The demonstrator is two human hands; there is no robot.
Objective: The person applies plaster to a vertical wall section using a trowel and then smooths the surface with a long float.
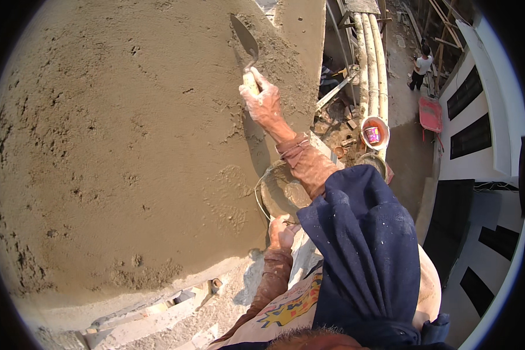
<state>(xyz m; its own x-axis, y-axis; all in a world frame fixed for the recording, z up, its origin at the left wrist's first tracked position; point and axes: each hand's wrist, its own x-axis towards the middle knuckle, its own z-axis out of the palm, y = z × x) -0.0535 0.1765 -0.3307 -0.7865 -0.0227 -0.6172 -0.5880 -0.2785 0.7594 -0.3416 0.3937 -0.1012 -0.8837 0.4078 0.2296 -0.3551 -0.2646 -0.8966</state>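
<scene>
My right hand [263, 105] is wrapped round the pale handle of a trowel [245, 36]. The trowel's metal blade points up and left, close against a broad wall face coated in wet mortar [134, 122]. Under my right forearm is a round bucket [262, 197] with a thin wire handle, and grey-brown mortar [283, 188] lies in it. My left hand [282, 233] is closed on the bucket's near rim; some of its fingers are hidden. The coating is smooth in the middle, pitted toward the left and rougher near the blade.
Pale poles [371, 64] run along the right of the wall. Beside them stand a white bucket [375, 133] with reddish insides and another container [372, 162]. Farther off are a red wheelbarrow [430, 115], a person [421, 66] and a white building [449, 140]. Dark blue cloth [367, 233] hangs over me.
</scene>
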